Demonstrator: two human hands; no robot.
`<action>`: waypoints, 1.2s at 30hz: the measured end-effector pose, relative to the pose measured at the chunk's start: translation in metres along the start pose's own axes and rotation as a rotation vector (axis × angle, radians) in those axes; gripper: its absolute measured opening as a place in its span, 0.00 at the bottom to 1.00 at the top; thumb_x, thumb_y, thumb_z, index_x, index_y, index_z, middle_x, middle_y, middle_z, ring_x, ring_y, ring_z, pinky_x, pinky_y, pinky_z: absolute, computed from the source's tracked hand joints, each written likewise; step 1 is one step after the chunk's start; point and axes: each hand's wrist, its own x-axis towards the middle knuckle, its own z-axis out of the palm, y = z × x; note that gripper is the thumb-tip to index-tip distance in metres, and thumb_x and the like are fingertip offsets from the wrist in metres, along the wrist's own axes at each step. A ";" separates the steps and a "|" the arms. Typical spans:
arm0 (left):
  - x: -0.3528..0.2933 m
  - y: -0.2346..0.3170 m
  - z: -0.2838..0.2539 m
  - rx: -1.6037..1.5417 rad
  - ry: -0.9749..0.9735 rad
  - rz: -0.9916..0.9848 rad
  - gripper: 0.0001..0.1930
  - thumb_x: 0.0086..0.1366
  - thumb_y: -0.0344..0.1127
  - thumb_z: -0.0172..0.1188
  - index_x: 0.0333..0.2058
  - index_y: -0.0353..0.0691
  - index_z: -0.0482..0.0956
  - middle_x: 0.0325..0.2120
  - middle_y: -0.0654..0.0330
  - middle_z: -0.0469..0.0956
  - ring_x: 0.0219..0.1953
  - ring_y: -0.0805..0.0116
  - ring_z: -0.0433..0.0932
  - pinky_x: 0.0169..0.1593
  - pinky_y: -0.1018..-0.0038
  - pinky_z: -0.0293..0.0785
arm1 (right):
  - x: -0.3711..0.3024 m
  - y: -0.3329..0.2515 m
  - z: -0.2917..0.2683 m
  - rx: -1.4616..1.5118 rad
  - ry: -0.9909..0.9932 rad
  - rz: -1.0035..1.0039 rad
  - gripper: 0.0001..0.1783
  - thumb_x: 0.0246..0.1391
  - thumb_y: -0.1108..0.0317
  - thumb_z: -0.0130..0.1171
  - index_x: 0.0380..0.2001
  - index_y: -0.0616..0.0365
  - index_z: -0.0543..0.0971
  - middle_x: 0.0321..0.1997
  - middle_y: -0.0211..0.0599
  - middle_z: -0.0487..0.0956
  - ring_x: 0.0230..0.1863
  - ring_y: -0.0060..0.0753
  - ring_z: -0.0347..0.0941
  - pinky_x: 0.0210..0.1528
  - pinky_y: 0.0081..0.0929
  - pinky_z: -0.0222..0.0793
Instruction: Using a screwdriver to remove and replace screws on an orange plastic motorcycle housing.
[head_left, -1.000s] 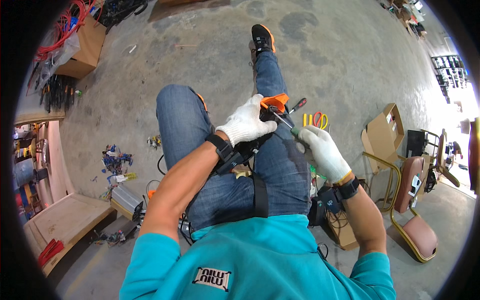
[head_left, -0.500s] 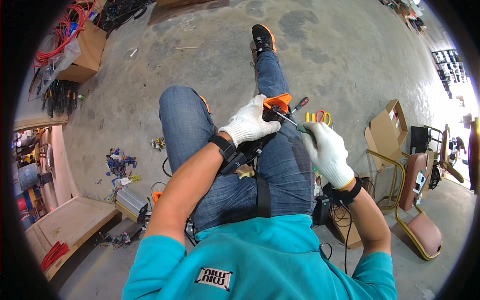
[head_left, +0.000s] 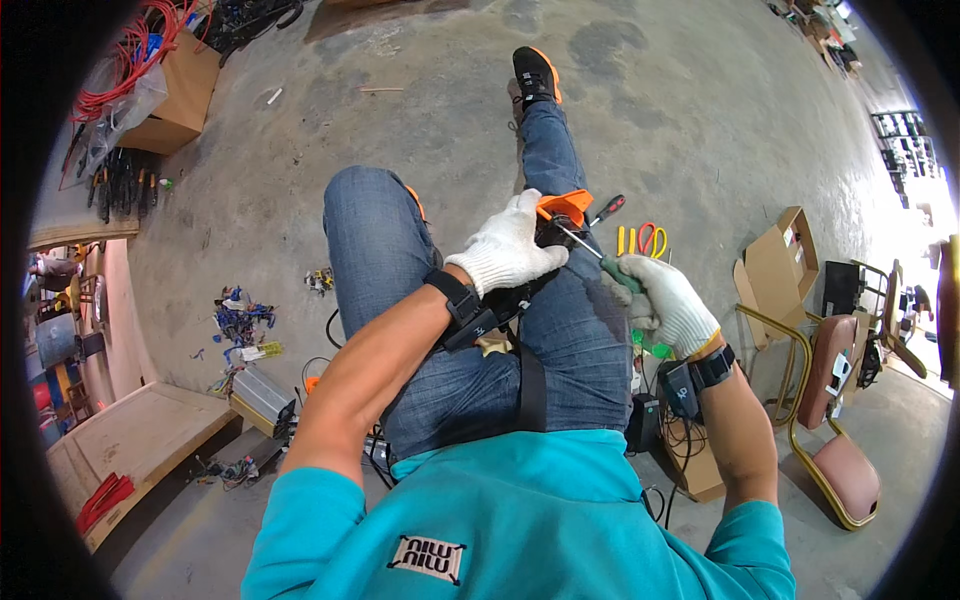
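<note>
An angular orange-and-black part [head_left: 572,206] sits in the curled left grip [head_left: 505,245]. The right grip [head_left: 668,303] wraps a slim, green-handled screwdriver [head_left: 616,271].

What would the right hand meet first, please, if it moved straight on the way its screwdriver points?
Most likely the dark part beside the orange piece, held by the left hand; the screwdriver in the right hand aims there, though whether its tip touches is unclear.

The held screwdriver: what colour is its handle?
The screwdriver handle is green; the head view shows it best.
</note>
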 end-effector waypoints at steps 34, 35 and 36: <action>0.006 -0.003 0.003 0.013 0.002 0.020 0.54 0.58 0.56 0.74 0.75 0.33 0.61 0.66 0.36 0.75 0.67 0.40 0.78 0.69 0.56 0.75 | 0.002 0.012 -0.008 0.057 -0.096 -0.116 0.25 0.75 0.64 0.54 0.70 0.58 0.77 0.34 0.28 0.78 0.18 0.12 0.61 0.17 0.19 0.55; 0.007 -0.006 0.005 -0.002 0.003 0.025 0.54 0.57 0.57 0.74 0.75 0.33 0.61 0.66 0.37 0.75 0.67 0.40 0.78 0.69 0.57 0.75 | -0.003 0.006 -0.002 -0.109 -0.085 -0.184 0.25 0.74 0.64 0.55 0.69 0.59 0.77 0.35 0.27 0.79 0.22 0.14 0.65 0.21 0.21 0.62; 0.009 -0.009 0.006 0.000 0.004 0.027 0.54 0.57 0.57 0.74 0.75 0.33 0.61 0.66 0.37 0.75 0.67 0.40 0.78 0.69 0.57 0.75 | -0.006 0.004 0.003 -0.277 -0.074 -0.250 0.25 0.73 0.65 0.56 0.69 0.60 0.77 0.37 0.27 0.79 0.26 0.16 0.70 0.26 0.23 0.68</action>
